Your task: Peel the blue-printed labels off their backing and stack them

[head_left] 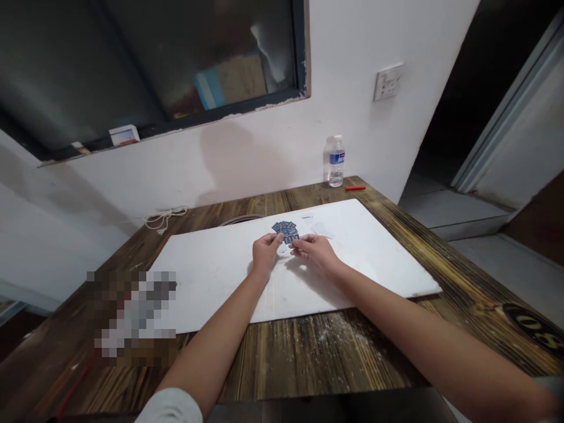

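Note:
Above the middle of a white board (211, 282), a small fan-shaped blue and grey piece (285, 228) is held up between both hands. My left hand (266, 252) pinches its lower left edge between thumb and fingers. At the lower right edge, my right hand (315, 249) grips it with thumb and forefinger, the other fingers curled beneath. The piece looks like several small patterned cards or leaves spread out; its details are too small to read. A faint clear sheet (321, 229) lies on the board just behind my right hand.
The board rests on a dark wooden table (282, 358). At the back stand a water bottle (336, 161) and, beside it, a red pen-like stick (355, 188). A white cord (165, 218) lies at the back left. A blurred patch covers the left front. Behind is a wall with a window.

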Demonstrator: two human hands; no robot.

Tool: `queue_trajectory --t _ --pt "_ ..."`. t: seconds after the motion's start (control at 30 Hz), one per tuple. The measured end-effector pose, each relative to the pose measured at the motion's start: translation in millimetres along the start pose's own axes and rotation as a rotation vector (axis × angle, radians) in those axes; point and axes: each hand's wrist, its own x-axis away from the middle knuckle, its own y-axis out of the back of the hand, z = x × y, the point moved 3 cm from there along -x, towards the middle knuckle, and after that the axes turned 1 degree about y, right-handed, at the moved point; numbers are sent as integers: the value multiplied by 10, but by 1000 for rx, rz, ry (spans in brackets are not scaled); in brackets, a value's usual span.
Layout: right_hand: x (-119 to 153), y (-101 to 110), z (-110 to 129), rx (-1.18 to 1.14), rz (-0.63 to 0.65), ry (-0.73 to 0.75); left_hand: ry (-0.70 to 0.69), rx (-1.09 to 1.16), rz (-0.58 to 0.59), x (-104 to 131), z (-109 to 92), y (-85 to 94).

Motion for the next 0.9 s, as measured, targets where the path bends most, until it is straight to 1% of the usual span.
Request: queue_trajectory --t 0.13,0.33,0.73,0.9 --pt "-3 -7 -80 -109 -48 -66 -16 0 32 11 -29 -16" --pt "18 -15 -57 -99 -82 -82 -18 3 46 4 -8 -19" --pt "13 14 -77 12 -90 -8 -45 -89 85 18 -13 -19" --pt "35 -3 -71 60 -79 20 -48 -102 44 -2 36 2"
